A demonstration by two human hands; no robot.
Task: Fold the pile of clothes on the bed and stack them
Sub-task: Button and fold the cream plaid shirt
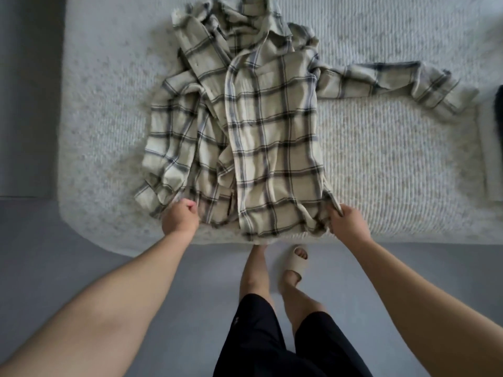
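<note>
With the shirt lying at frame centre on the bed, the left hand and right hand are pinching its hem corners, spreading it flat; next, probably fold in the outstretched sleeve.

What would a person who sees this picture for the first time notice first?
First, the big plaid shirt, spread rumpled on the pale bed, one sleeve stretched to the right. Next, the left hand and right hand, each gripping a bottom corner of the shirt at the bed's near edge. A dark item peeks in at the far right.
</note>
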